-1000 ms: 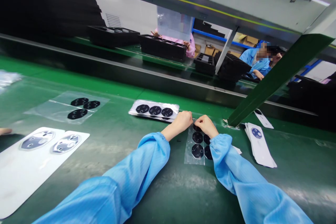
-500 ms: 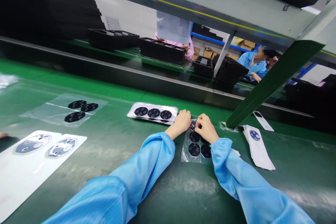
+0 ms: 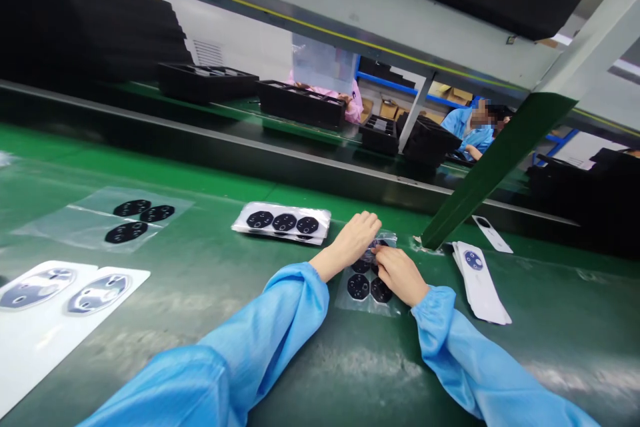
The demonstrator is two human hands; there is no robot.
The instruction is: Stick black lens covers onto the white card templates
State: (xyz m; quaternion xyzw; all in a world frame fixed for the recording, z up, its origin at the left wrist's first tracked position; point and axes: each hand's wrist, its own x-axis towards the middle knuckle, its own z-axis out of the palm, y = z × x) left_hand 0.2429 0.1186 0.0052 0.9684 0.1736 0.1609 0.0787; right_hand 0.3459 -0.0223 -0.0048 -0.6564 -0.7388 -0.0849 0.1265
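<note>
A clear film sheet bearing several black, roughly round stickers lies on the green worktable in front of me. Over its far left part, my left hand is closed with bent fingers; its fingertips are hidden. My right hand lies over the sheet's right side, thumb and forefinger pinched at a shiny, crumpled bit of film near my left fingers. Left of my hands is a stack of white cards with three black stickers showing on top.
White slim panels lie stacked at right, by a slanted green post. At left are another clear sheet with three black stickers and a large white board. Black trays and co-workers are beyond the ledge.
My left hand has shifted right over the top of the film sheet. My right hand has come slightly nearer to me, and the sheet's far end now shows behind it. The view has shifted slightly.
</note>
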